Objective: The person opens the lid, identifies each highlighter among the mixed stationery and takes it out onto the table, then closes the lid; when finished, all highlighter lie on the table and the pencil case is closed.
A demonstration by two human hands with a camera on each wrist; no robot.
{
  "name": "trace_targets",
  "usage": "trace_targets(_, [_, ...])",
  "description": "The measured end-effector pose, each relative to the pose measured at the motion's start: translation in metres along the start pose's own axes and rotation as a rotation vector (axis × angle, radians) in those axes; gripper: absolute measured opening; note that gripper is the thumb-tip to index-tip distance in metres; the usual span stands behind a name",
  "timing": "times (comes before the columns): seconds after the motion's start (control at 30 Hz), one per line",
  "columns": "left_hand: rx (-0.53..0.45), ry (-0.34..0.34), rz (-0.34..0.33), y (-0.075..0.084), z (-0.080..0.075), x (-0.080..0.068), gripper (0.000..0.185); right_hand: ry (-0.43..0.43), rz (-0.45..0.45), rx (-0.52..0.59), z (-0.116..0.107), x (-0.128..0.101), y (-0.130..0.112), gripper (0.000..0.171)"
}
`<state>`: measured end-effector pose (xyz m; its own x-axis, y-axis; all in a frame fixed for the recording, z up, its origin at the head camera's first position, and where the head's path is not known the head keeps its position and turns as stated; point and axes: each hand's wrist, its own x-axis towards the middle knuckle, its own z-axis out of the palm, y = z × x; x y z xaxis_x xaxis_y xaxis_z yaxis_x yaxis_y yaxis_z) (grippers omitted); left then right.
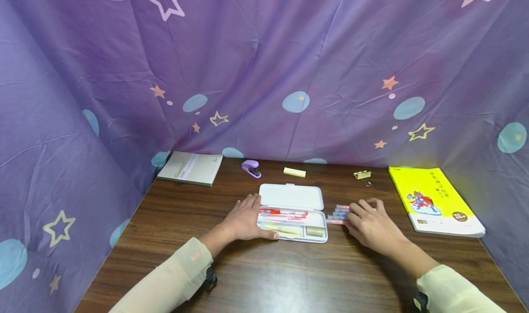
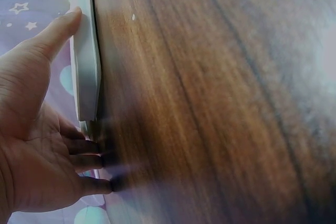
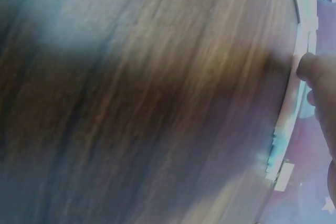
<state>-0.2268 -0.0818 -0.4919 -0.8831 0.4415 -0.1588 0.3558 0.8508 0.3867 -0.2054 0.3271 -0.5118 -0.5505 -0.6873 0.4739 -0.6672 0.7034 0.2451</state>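
A white pencil case (image 1: pixel 291 197) lies on the table with its lid laid back. Red pens (image 1: pixel 285 213) are in its upper part; below them are a yellowish stick-like thing (image 1: pixel 285 230) and a pale eraser-like block (image 1: pixel 315 231). My left hand (image 1: pixel 244 221) rests at the case's left end, fingers extended along the side, thumb (image 2: pixel 73 22) touching the front edge. Just right of the case, my right hand (image 1: pixel 369 223) holds a bundle of several pens (image 1: pixel 338 215), blurred, with bluish and reddish parts. In the right wrist view, my thumb (image 3: pixel 307 66) presses against them.
Along the back are a grey notebook (image 1: pixel 190 168), a purple stapler (image 1: pixel 251 168), a pale yellow sticky-note pad (image 1: pixel 295 172) and a gold binder clip (image 1: pixel 362 175). A yellow book (image 1: pixel 434 200) lies at the right. Purple curtain (image 1: pixel 264 74) encloses the wooden table (image 1: pixel 281 276).
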Motion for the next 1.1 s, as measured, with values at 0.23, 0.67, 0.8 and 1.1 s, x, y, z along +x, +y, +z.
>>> trace_targets(0.23, [-0.001, 0.001, -0.002, -0.001, 0.000, 0.000, 0.139, 0.002, -0.007, 0.011, 0.000, 0.019, -0.010, 0.028])
trace_targets(0.67, [-0.012, 0.002, 0.000, 0.001, -0.002, -0.002, 0.139, -0.064, -0.048, 0.118, 0.011, 0.092, -0.073, 0.022])
trace_targets(0.8, [-0.016, 0.003, 0.002, 0.002, -0.003, -0.001, 0.139, -0.141, -0.039, 0.145, 0.013, 0.107, -0.091, 0.016])
trace_targets(1.1, [-0.017, 0.004, -0.001, 0.001, -0.002, -0.001, 0.140, -0.162, -0.015, 0.180, 0.019, 0.116, -0.104, 0.016])
